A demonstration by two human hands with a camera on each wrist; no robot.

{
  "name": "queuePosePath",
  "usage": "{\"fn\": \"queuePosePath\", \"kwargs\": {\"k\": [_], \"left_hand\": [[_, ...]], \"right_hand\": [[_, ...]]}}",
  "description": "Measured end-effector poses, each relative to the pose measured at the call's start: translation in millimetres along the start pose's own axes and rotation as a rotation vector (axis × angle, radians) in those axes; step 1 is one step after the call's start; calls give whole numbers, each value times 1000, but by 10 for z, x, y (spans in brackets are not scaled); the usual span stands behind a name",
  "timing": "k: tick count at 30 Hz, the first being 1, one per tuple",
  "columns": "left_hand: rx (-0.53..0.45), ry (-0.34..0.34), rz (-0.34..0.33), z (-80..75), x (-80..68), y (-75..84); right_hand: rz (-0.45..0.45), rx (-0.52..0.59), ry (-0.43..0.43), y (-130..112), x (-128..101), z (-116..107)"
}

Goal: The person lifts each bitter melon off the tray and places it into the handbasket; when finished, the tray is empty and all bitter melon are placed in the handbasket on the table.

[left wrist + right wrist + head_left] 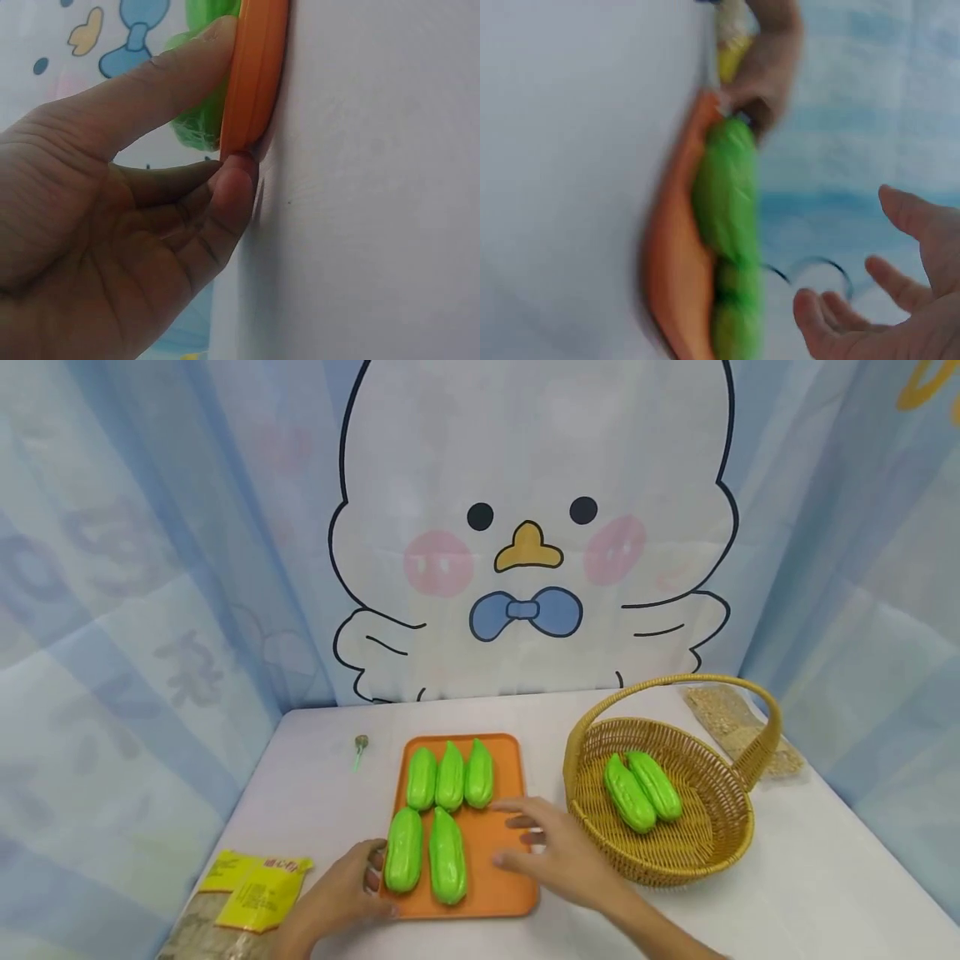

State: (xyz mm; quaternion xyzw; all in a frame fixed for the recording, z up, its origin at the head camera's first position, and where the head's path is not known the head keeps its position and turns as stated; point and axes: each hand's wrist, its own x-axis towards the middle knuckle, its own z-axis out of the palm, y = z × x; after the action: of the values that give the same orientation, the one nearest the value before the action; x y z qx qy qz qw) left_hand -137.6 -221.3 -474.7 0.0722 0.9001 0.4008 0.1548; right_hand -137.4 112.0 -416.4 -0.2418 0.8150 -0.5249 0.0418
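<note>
My left hand (341,893) sits near and left with thumb and fingers curled in a pinch, while my right hand (558,856) hovers just right of it, fingers loosely spread.

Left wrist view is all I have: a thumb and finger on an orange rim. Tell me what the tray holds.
Observer: Five green gourds lie on the tray, three in the far row, two in the near one.
Operator: Report the right hand.
Observer: The right hand hovers open over the tray's right side, holding nothing.
Operator: Say what else is on the table.
Observer: A basket to the tray's right holds two more gourds.
Operator: Confirm the left hand's spot.
Observer: The left hand pinches the tray's near-left corner.
</note>
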Motion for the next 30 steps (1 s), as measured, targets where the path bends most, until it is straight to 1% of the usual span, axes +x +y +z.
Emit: {"fn": "queuePosePath", "kwargs": {"k": [1, 3, 5, 7, 11, 15, 17, 20, 22, 25, 30], "left_hand": [[-7, 0, 8, -10, 0, -15], [-17, 2, 29, -24, 1, -47], [-24, 2, 45, -36, -1, -74], [-31, 1, 56, -22, -6, -92], [-45, 3, 53, -21, -24, -92], [-58, 1, 44, -29, -28, -65], [-59, 1, 39, -24, -26, -55], [-52, -3, 22, -14, -19, -47], [-52, -5, 16, -9, -18, -43], [-52, -4, 7, -9, -28, -41], [-48, -3, -1, -26, -32, -30]], "right_hand": [[23, 12, -29, 31, 46, 156], [70, 5, -60, 97, 117, 415], [83, -30, -67, 157, 170, 603], [80, -88, -60, 207, 196, 731], [69, -154, -37, 260, 244, 873], [89, -169, -16, 276, 287, 909], [90, -146, -12, 264, 285, 890], [108, -47, -28, 188, 224, 765], [127, 29, -42, 103, 141, 600], [150, 110, -47, -55, -38, 253], [119, 180, -20, -297, -429, -419]]}}
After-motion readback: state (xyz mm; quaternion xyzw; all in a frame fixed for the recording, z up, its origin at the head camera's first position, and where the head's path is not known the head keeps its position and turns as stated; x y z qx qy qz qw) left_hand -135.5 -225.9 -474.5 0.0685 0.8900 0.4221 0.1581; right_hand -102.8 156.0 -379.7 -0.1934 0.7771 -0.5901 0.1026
